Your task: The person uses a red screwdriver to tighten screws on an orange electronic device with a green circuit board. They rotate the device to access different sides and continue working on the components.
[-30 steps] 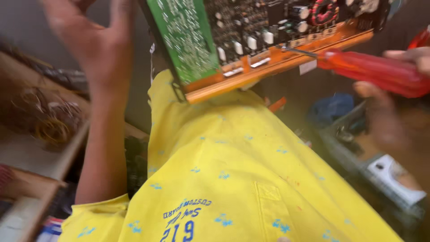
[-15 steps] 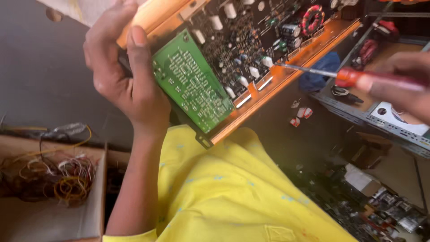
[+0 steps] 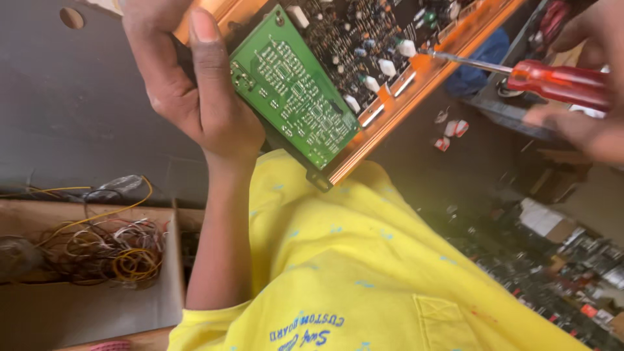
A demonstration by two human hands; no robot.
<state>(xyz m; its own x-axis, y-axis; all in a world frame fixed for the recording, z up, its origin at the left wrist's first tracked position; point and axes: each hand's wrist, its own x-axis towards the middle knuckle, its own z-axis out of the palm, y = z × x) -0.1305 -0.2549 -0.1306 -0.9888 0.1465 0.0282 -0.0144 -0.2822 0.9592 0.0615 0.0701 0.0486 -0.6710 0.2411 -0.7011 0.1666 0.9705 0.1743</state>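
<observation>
Left hand (image 3: pixel 195 97): grip closed around the upper left end of the orange metal chassis (image 3: pixel 416 78), thumb laid flat along its edge, fingers wrapped behind and hidden. The chassis was held up in front of the chest, tilted, its long side running from lower left to upper right.

Right hand (image 3: pixel 585 117): at the right edge of view, partly cut off and blurred; grip closed on the red handle of the screwdriver (image 3: pixel 559 83). The metal shaft pointed left, its tip touching the orange rim of the chassis beside a row of white parts.

Green circuit board (image 3: pixel 292 97): fixed at the lower left end of the chassis, just beside the left thumb, solder side with pale tracks facing the camera.

Dark circuit board (image 3: pixel 364 32): inside the chassis, above the green one, crowded with small parts and white blocks.

Yellow shirt (image 3: pixel 364 273): below the chassis, filling the lower middle of the view, with small blue marks, blue lettering and a chest pocket.

Cardboard box (image 3: pixel 84 305): lower left, holding a tangle of wires (image 3: pixel 104 250) in yellow, brown and white.

Floor (image 3: pixel 97 117): grey, upper left. Loose dark parts and scrap (image 3: pixel 559 273) lay scattered at lower right, well apart from both hands.
</observation>
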